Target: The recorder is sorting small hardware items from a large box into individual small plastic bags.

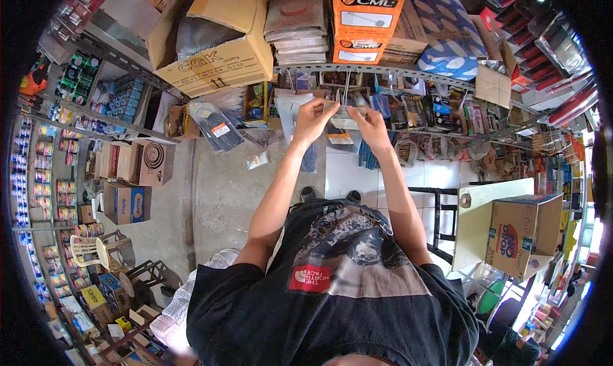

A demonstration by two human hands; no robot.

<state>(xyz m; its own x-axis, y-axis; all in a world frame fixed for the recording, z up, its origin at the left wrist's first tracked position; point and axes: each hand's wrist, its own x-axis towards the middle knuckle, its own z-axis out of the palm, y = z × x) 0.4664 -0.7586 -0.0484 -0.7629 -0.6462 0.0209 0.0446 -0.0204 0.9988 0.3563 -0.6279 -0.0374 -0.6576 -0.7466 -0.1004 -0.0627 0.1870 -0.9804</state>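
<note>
My left hand (312, 121) and my right hand (372, 125) are raised in front of the shelf rack. Between them, the fingers of both pinch the top of a clear plastic packet (348, 123). An orange-and-white label (340, 138) shows just below my hands; whether it belongs to this packet or one behind it, I cannot tell. A white metal hook (346, 86) comes down from the shelf edge right behind the packet. What the packet contains is too small to make out. Beside my left hand hang long clear packets (291, 108).
Above the perforated metal shelf edge (311, 69) stand a CGK carton (220, 64) and orange CML boxes (364, 21). A packet of black cable ties (215, 126) hangs at left. A small white packet (257, 160) is above the concrete floor. At right, a cardboard box (515, 232) rests against a pale board (474, 227).
</note>
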